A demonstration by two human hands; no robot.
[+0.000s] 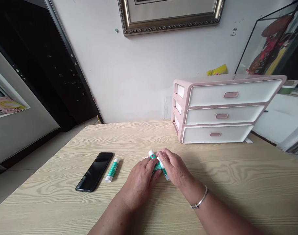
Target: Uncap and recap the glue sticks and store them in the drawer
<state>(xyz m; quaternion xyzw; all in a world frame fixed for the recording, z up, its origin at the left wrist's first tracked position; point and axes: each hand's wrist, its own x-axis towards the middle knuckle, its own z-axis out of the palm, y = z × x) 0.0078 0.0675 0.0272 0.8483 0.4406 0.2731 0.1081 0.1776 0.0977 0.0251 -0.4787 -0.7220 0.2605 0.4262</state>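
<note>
A green-and-white glue stick is between my two hands just above the middle of the table. My left hand has its fingers closed round the glue stick's body. The fingers of my right hand are bent at its white cap end, pinching it. Beneath and crossing it lies a second glue stick, whose white end shows beyond my fingers. Its middle is hidden by my hands and the first stick. To the left, another glue stick lies alone on the table.
A black phone lies left of the lone glue stick on the wooden table. A pink-and-white drawer unit stands at the back right, with a yellow packet behind its top. The wall rises behind the table.
</note>
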